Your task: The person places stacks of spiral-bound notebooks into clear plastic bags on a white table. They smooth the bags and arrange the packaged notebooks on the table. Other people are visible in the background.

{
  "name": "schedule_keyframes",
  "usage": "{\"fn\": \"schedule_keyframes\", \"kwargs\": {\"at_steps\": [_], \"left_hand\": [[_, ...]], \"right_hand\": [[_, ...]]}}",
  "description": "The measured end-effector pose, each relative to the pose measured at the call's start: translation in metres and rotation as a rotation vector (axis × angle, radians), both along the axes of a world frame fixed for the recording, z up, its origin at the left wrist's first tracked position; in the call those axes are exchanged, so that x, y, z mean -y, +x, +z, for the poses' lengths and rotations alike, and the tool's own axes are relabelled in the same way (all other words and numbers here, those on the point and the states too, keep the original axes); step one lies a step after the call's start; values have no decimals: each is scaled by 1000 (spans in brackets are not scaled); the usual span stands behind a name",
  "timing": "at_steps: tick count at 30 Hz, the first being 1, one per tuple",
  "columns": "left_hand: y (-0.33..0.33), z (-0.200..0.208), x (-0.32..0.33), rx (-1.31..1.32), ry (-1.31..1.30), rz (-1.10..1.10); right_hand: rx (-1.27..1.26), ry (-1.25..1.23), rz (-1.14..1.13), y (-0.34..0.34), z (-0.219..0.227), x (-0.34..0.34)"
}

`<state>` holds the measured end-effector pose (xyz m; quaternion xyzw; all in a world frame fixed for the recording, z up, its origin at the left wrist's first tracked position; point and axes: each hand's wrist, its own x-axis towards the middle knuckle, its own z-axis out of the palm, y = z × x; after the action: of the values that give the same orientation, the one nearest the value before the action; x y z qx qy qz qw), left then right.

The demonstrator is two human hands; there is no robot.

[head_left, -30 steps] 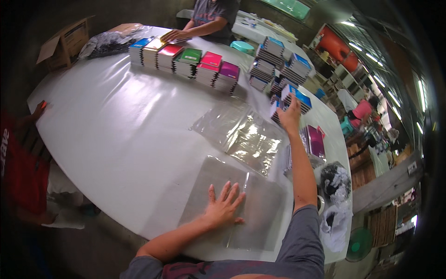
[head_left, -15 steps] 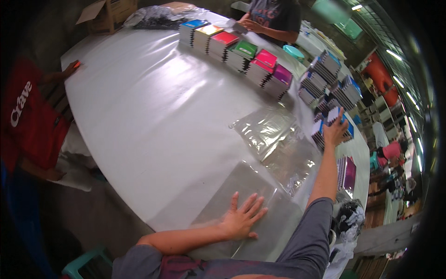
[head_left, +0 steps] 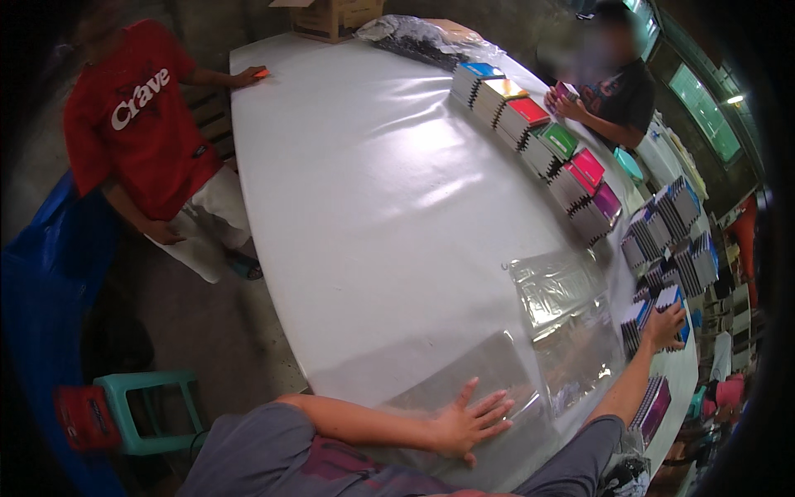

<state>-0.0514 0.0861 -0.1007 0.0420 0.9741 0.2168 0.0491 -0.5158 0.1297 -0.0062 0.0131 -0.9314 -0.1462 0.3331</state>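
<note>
My left hand (head_left: 472,421) lies flat with fingers spread on a clear plastic sheet or bag (head_left: 460,373) at the table's near edge. Reaching out to the right, my right hand (head_left: 665,325) has its fingers curled over small spiral notebooks (head_left: 669,296) with blue covers. Its fingertips are partly hidden among them. Between the hands and the notebook rows lie more clear plastic bags (head_left: 563,290), shiny and wrinkled. A purple spiral notebook (head_left: 652,407) rests beside my right forearm.
Stacked notebooks in several colours (head_left: 526,112) form a row along the far right; more blue-topped stacks (head_left: 675,207) stand nearer. Across the white table (head_left: 373,232), a co-worker holds a small purple notebook (head_left: 566,89). Another person in red (head_left: 149,108) stands left, near a green stool (head_left: 153,381).
The view has swung left, so the table's contents sit further right in the picture. My left hand stays flat on the plastic; my right stays at the blue notebooks.
</note>
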Motion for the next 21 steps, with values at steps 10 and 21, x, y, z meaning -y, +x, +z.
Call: {"fn": "schedule_keyframes", "kwargs": {"at_steps": [10, 21], "left_hand": [[-1, 2, 0, 37, 42, -21], [-3, 6, 2, 69, -27, -36]], "right_hand": [[-69, 285, 233, -16, 15, -24], [-215, 237, 455, 58, 98, 8]]}}
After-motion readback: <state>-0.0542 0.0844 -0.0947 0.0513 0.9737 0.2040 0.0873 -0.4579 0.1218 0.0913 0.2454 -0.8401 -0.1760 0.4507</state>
